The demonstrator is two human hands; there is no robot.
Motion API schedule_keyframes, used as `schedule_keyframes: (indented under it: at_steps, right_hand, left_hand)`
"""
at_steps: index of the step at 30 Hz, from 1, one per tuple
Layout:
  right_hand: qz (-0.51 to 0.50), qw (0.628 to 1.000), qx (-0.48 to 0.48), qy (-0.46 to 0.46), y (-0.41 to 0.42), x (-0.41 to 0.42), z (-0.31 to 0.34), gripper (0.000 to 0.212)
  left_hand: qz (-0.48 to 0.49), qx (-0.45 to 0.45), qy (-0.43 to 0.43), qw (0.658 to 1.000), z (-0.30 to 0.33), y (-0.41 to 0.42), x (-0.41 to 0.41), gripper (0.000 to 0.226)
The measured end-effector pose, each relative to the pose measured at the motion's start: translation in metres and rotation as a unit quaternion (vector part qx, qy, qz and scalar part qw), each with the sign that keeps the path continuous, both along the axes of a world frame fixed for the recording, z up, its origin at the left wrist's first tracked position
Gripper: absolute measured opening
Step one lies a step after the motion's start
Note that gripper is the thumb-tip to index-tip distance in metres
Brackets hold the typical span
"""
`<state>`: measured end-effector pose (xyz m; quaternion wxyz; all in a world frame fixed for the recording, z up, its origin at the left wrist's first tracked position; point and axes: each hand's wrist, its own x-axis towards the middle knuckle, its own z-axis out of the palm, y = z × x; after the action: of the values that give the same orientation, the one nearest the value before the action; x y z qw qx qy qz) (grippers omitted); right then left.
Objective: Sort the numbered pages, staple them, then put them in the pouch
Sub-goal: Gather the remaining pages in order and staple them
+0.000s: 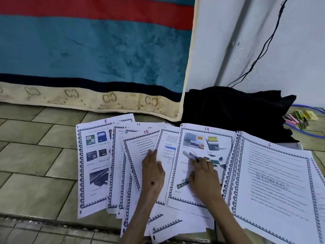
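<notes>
Several printed pages with blue chequered borders and pink handwritten numbers lie fanned out on the tiled floor. Page 8 (94,166) is at the far left, page 10 (139,147) overlaps others near the middle, page 14 (205,143) lies right of centre, and page 6 (274,182) is at the right. My left hand (153,171) rests flat with straight fingers on page 10 and the sheets beside it. My right hand (202,176) presses flat on page 14. Under page 6 the top edge of a clear plastic pouch (297,146) seems to show.
A blue, red and cream blanket (95,55) hangs behind the pages. A black cloth (233,106) lies at the back right below a black cable on the white wall. Small pink, green and yellow objects (299,118), possibly staplers, and a blue cord sit far right.
</notes>
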<state>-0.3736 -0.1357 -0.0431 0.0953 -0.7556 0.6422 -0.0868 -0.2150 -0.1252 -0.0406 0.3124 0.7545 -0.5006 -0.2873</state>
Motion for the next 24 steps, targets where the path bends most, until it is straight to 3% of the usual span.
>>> schedule_keyframes:
  at_steps: [3, 9, 17, 21, 24]
  right_hand:
    - [-0.02, 0.999, 0.038, 0.0, -0.007, -0.002, 0.004, 0.049]
    - [-0.077, 0.989, 0.126, -0.03, -0.011, 0.016, 0.012, 0.097]
    - [-0.036, 0.985, 0.169, -0.009, -0.008, 0.038, 0.01, 0.088]
    - [-0.002, 0.992, 0.117, -0.055, 0.005, 0.056, 0.021, 0.105]
    - [0.044, 0.984, 0.152, -0.087, 0.014, 0.067, 0.032, 0.125]
  left_hand:
    - [0.027, 0.003, 0.044, 0.999, 0.001, -0.011, 0.011, 0.049]
    - [0.043, -0.018, 0.092, 0.995, -0.001, -0.015, 0.024, 0.049]
    - [0.05, -0.035, 0.149, 0.987, 0.002, -0.026, 0.032, 0.04]
    - [0.054, 0.004, 0.19, 0.98, 0.011, -0.03, 0.038, 0.049]
    - [0.081, 0.032, 0.264, 0.96, 0.024, -0.036, 0.038, 0.053]
